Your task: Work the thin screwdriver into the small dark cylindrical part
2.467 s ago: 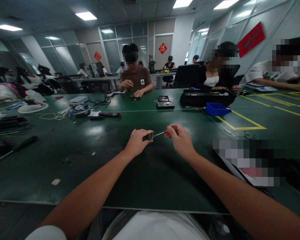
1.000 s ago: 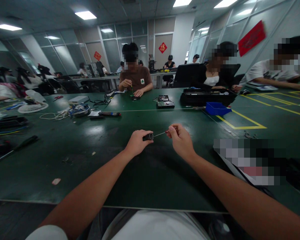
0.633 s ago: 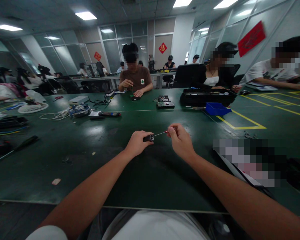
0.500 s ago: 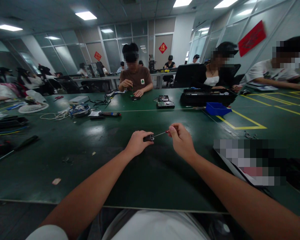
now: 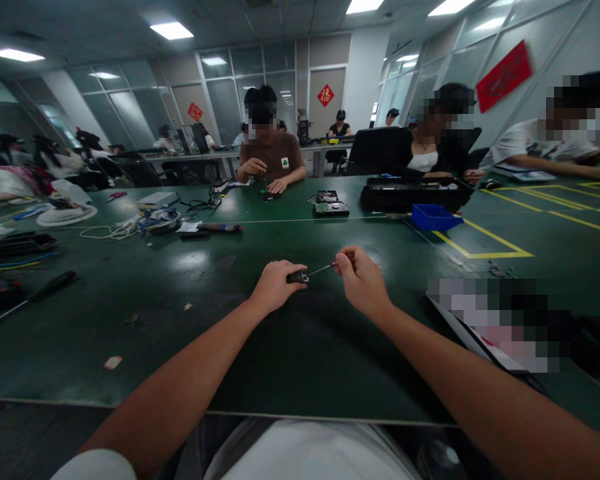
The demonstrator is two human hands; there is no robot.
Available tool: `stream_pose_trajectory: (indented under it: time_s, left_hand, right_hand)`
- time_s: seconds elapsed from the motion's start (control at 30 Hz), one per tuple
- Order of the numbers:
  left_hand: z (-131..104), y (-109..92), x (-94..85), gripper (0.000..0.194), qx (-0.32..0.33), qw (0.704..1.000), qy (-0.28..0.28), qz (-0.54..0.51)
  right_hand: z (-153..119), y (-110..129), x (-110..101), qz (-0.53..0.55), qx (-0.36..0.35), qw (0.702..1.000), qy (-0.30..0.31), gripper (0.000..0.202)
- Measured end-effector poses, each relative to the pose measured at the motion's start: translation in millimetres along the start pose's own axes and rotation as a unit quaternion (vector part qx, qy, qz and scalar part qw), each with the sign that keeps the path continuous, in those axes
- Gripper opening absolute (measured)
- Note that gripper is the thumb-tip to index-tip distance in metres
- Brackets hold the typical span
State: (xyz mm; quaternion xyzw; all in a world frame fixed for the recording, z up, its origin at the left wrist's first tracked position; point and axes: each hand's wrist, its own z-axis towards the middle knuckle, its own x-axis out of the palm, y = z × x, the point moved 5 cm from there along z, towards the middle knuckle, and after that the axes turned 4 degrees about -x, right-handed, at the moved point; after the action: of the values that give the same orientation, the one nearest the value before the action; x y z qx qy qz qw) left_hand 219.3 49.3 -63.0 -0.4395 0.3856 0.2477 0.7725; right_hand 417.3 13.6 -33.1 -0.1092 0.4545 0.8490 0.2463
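My left hand (image 5: pixel 273 285) is closed around a short black cylindrical part (image 5: pixel 297 276), whose open end faces right. In my right hand (image 5: pixel 363 280) is a thin screwdriver (image 5: pixel 322 269) with a red handle, pinched between thumb and fingers. Its metal shaft points left, and the tip meets the open end of the black part. Most of the handle is hidden by my fingers, and much of the black part by my left hand. Both hands are above the green table (image 5: pixel 300 360).
Opposite, a person (image 5: pixel 273 157) works on a small dark item. Hard drives (image 5: pixel 331 209), a long black housing (image 5: pixel 415 195) and a blue tray (image 5: pixel 436 217) stand farther back. Cables (image 5: pixel 157 221) and a dark pen-like tool (image 5: pixel 220 228) lie left; a long screwdriver (image 5: pixel 50 287) lies far left.
Almost nothing has moved. The screwdriver's shaft has tilted very slightly in my right hand; my left hand keeps its place on the black part.
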Motion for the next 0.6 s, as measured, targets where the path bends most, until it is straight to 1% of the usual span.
stream_pose_trajectory:
  time_s: [0.2, 0.33, 0.47, 0.53, 0.6]
  left_hand:
    - [-0.7, -0.6, -3.1, 0.042, -0.023, 0.999, -0.012, -0.037]
    - [-0.4, 3.3, -4.1, 0.037, -0.062, 0.991, -0.036, -0.114]
    - [1.9, 15.8, -4.1, 0.031, -0.11, 0.967, -0.081, -0.217]
    - [3.7, 21.5, -4.0, 0.034, -0.129, 0.952, -0.098, -0.26]
    - [5.9, 24.7, -3.4, 0.037, -0.15, 0.935, -0.098, -0.307]
  right_hand:
    - [1.6, -1.8, -1.3, -0.049, 0.024, 0.998, 0.003, 0.021]
    - [2.1, -2.8, -1.5, -0.055, 0.029, 0.998, 0.003, 0.021]
    - [2.0, -2.2, -1.3, -0.052, 0.029, 0.998, 0.005, 0.022]
    - [2.0, -2.0, -1.6, -0.048, 0.027, 0.998, 0.001, 0.022]
    - [1.9, -1.9, -2.2, -0.042, 0.026, 0.999, -0.004, 0.022]
